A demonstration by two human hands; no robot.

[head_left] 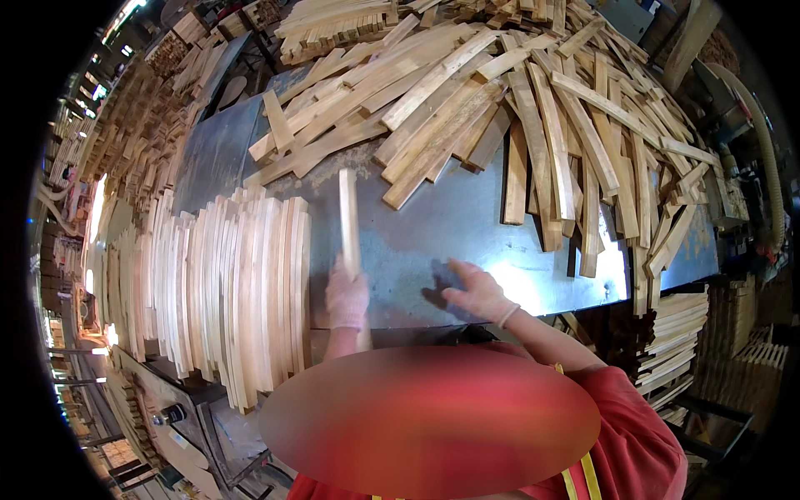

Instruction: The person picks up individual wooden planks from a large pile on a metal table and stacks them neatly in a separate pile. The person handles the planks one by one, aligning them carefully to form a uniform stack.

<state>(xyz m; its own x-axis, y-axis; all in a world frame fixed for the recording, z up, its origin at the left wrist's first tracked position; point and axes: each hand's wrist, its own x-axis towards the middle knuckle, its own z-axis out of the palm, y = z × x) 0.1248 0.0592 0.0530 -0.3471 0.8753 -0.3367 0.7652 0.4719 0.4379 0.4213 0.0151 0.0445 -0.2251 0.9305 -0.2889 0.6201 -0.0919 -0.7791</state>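
Left grip [347, 298] holds strip [349, 218]; table [398, 279] bears heaped strips [442, 123].

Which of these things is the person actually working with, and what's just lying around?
Apparently in use:
- wooden strip, in the left hand
- metal table, beneath the empty right hand
- neat row of strips, left
- loose pile of strips, ahead

Probably just around:
- curved hose, far right
- stacked boards, lower right
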